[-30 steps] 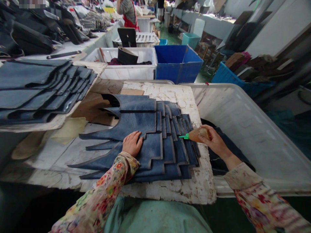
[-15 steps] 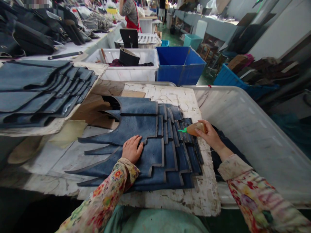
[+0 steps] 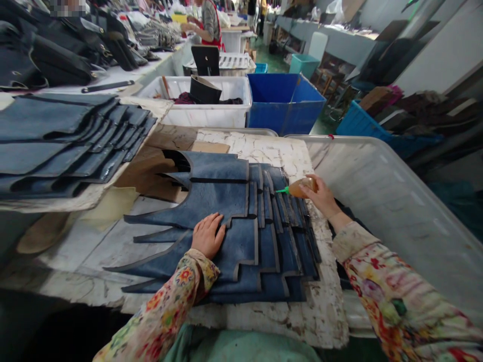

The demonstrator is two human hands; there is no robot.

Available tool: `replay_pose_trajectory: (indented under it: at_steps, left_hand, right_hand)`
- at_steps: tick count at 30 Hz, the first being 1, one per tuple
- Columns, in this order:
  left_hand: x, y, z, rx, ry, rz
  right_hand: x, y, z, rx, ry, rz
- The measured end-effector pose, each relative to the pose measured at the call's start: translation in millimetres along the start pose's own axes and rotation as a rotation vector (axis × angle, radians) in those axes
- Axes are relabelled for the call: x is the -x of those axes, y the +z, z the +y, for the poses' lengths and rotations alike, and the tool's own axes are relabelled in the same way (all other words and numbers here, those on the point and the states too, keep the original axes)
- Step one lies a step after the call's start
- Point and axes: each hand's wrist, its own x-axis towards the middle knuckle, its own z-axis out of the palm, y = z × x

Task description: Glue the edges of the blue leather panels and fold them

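1. My left hand [image 3: 209, 235]: palm down, flat, fingers nearly together, thumb a bit out; grips nothing, rests on the blue panels [image 3: 221, 198].
2. My right hand [image 3: 321, 197]: curled round the fat end of the squeeze bottle [image 3: 301, 188], green nozzle aimed left over the stack's right-hand steps. Nozzle touching or just above: can't tell.
3. Panels: fanned in overlapping steps on the pale, blotchy board [image 3: 294, 151] in front of me. Look thin, light, bendy, leather-like; probably slide on each other, so a flat palm suits. Best hold on one: its grey-edged border. Narrow points at left likely flop.
4. Bottle: looks light, soft-walled, amber; best held at the fat body. Nozzle slim, probably the weak bit.
5. Around: second blue stack [image 3: 49, 118] on the left, yellowish sheet [image 3: 113, 203] near it. Behind the board, white bin [image 3: 207, 115] and blue box [image 3: 287, 113], side by side. Co-worker [image 3: 211, 25] farther back.
6. In the way: large pale tub [image 3: 400, 201] under my right forearm, dark material inside; its rim could limit low elbow moves. Left stack crowds that side.
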Motion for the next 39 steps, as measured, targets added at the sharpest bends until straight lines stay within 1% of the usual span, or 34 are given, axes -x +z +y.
replay_pose_trajectory:
  at_steps: [2,4,8,10,12,17,20,25,30,34,39]
  left_hand:
    - [0.0,-0.6,0.7,0.003,-0.005,0.0]
    - [-0.1,-0.9,1.2,0.005,-0.009,-0.003]
    - [0.1,0.7,0.5,0.005,-0.004,0.004]
    - [0.3,2.2,-0.4,0.004,-0.002,0.012]
    - [0.4,3.7,-1.1,0.003,-0.001,0.016]
    - [0.4,5.0,-1.9,-0.001,0.009,0.028]
    - [0.5,3.9,-1.6,-0.007,0.007,0.025]
    - [0.3,1.7,-0.4,-0.011,0.004,0.006]
    - [0.0,3.2,-0.4,-0.007,0.004,0.021]
    - [0.1,3.5,-0.6,-0.004,0.009,0.024]
    - [1.1,1.8,-0.6,-0.003,0.01,0.03]
  right_hand:
    - [2.5,-4.7,-1.6,-0.021,0.065,-0.025]
    - [9.9,-13.3,-2.7,-0.059,0.127,-0.087]
    - [36.7,-35.5,-5.6,-0.133,0.198,-0.237]
    - [51.8,-43.7,-8.6,-0.137,0.19,-0.263]
    - [64.7,-47.3,-11.9,-0.136,0.159,-0.257]
    - [81.1,-40.0,-17.6,-0.178,0.1,-0.248]
    - [85.2,-36.8,-19.9,-0.152,0.072,-0.243]
    - [93.6,-42.3,-25.3,-0.126,0.056,-0.262]
    - [97.5,-42.9,-25.4,-0.132,0.051,-0.253]
    - [89.6,-35.6,-23.0,-0.097,0.007,-0.212]
    - [63.7,-19.5,-20.0,-0.059,-0.029,-0.126]
